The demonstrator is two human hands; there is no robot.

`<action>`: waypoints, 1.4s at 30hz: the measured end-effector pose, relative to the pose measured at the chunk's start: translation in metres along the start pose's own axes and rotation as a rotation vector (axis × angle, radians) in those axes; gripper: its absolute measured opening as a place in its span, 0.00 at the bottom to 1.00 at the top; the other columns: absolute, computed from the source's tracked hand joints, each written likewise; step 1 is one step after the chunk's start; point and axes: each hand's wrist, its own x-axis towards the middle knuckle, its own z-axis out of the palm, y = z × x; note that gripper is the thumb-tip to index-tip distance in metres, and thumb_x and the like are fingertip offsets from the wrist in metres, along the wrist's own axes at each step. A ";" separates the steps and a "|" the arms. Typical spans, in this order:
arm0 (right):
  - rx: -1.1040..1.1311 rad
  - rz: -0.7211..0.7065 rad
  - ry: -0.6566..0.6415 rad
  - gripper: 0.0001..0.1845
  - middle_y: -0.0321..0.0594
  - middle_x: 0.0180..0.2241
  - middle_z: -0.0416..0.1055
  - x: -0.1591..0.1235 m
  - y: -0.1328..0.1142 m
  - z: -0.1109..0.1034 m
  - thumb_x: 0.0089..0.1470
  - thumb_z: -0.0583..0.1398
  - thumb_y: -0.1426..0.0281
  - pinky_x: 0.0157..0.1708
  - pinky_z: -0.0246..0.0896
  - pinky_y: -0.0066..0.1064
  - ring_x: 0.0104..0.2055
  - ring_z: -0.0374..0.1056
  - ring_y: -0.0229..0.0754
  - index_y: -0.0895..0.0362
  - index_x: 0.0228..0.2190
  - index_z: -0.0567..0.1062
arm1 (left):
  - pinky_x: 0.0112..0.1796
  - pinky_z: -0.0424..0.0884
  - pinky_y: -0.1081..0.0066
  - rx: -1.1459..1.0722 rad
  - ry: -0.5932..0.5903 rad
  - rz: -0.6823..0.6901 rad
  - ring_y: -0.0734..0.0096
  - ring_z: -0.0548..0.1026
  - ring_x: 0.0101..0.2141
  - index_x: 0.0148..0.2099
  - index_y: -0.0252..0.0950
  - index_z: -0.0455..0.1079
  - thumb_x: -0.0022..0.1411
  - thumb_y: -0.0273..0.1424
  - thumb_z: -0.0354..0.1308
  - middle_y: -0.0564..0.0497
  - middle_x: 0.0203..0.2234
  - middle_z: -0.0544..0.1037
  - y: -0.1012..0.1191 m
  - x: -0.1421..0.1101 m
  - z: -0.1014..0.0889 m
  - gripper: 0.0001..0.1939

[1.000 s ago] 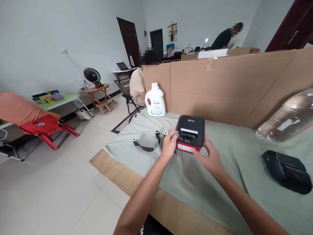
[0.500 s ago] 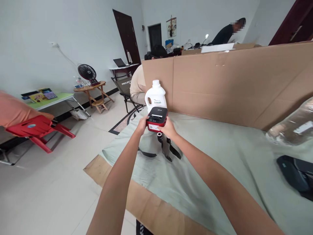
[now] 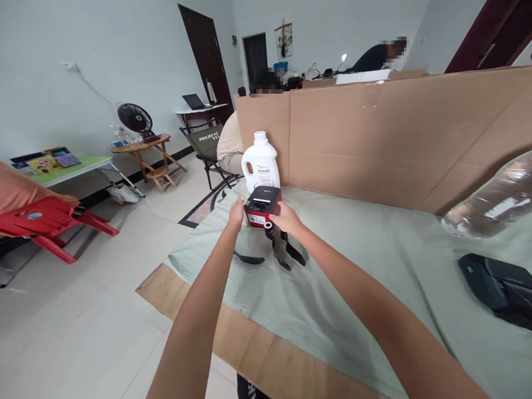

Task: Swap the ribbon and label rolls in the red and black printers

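Note:
A small red and black label printer (image 3: 261, 206) sits on the pale green cloth, just in front of a white jug-shaped bottle (image 3: 262, 163). My left hand (image 3: 236, 213) is held beside the printer's left side, a little apart from it, with nothing seen in it. On the other side, my right hand (image 3: 287, 218) grips the printer's right side, its thumb toward the front and the other fingers partly hidden. Close in front lie a small roll with a dark strip (image 3: 270, 233) and another black strip (image 3: 296, 255). A curved black strip (image 3: 249, 259) rests further left.
A cardboard panel (image 3: 353, 138) stands along the back of the cloth-covered table. At right are a plastic-wrapped package (image 3: 494, 194) and a black device (image 3: 499, 291). Bare wood (image 3: 249, 332) shows at the near edge. People sit and stand around.
My left hand has come away from the printer's left side, and the printer appears set down on the cloth. My right hand stays at it. The view has shifted slightly right.

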 end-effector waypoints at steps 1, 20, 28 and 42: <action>-0.015 -0.009 -0.006 0.20 0.47 0.50 0.77 -0.006 0.005 -0.008 0.52 0.63 0.66 0.52 0.66 0.41 0.55 0.71 0.55 0.55 0.47 0.75 | 0.67 0.57 0.56 0.031 0.066 0.067 0.55 0.60 0.68 0.59 0.36 0.71 0.60 0.31 0.58 0.44 0.63 0.71 0.005 -0.012 -0.004 0.24; -0.538 0.822 0.498 0.61 0.70 0.53 0.66 -0.302 0.260 -0.293 0.45 0.65 0.48 0.44 0.62 0.51 0.53 0.66 0.70 0.68 0.69 0.50 | 0.43 0.66 0.63 0.411 -0.606 0.904 0.63 0.78 0.39 0.43 0.41 0.74 0.68 0.26 0.51 0.50 0.34 0.81 -0.020 -0.305 0.113 0.10; -0.555 0.649 0.639 0.57 0.62 0.50 0.63 -0.282 0.213 -0.240 0.44 0.66 0.51 0.50 0.61 0.52 0.53 0.61 0.68 0.68 0.65 0.55 | 0.53 0.67 0.60 0.632 -0.727 0.733 0.62 0.78 0.47 0.50 0.40 0.74 0.67 0.27 0.51 0.48 0.43 0.82 -0.048 -0.298 0.151 0.14; -0.467 0.355 0.526 0.48 0.54 0.45 0.62 -0.223 0.116 -0.090 0.48 0.65 0.54 0.43 0.64 0.47 0.49 0.62 0.61 0.63 0.64 0.59 | 0.63 0.64 0.49 0.832 -0.721 0.539 0.51 0.66 0.65 0.72 0.33 0.55 0.68 0.28 0.46 0.34 0.64 0.69 -0.077 -0.291 0.131 0.31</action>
